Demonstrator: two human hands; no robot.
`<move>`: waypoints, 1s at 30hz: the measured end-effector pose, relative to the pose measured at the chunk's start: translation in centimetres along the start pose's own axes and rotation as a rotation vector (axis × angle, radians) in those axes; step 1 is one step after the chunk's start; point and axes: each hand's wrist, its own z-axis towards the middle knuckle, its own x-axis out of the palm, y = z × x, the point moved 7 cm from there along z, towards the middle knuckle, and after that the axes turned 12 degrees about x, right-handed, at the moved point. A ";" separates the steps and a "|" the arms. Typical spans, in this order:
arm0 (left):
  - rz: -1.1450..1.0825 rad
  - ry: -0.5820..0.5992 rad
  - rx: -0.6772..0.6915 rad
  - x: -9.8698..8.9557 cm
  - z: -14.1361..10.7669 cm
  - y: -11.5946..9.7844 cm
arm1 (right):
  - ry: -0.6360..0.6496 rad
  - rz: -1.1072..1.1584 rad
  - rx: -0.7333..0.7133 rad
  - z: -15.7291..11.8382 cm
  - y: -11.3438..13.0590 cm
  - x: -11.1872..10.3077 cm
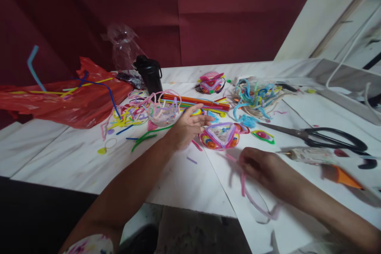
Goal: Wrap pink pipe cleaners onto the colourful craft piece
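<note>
My left hand (190,126) is over the middle of the white table, its fingers stretched out and apart. Just right of its fingertips lies a colourful craft piece (223,135) of bent pipe cleaners, with a lilac triangular rim and pink, orange and yellow loops. Whether the fingertips touch it I cannot tell. Nearer to me, my right hand (256,166) is closed, blurred by motion, with a pink pipe cleaner (243,184) pinched in it. A pale lilac strip (262,208) curves below that hand. A green-edged, eye-shaped pipe cleaner piece (263,136) lies above the right hand.
Black-handled scissors (312,134), a glue gun (309,154) with an orange part (348,177) are at right. Behind lie blue pipe cleaners (253,97), a straight bundle (196,102) and a pink craft piece (211,83). A black bottle (149,73) and red plastic bag (68,103) stand left.
</note>
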 end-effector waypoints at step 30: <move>0.112 0.016 0.153 -0.1 0.1 0.3 | -0.304 1.277 0.314 0.8 0.5 -2.1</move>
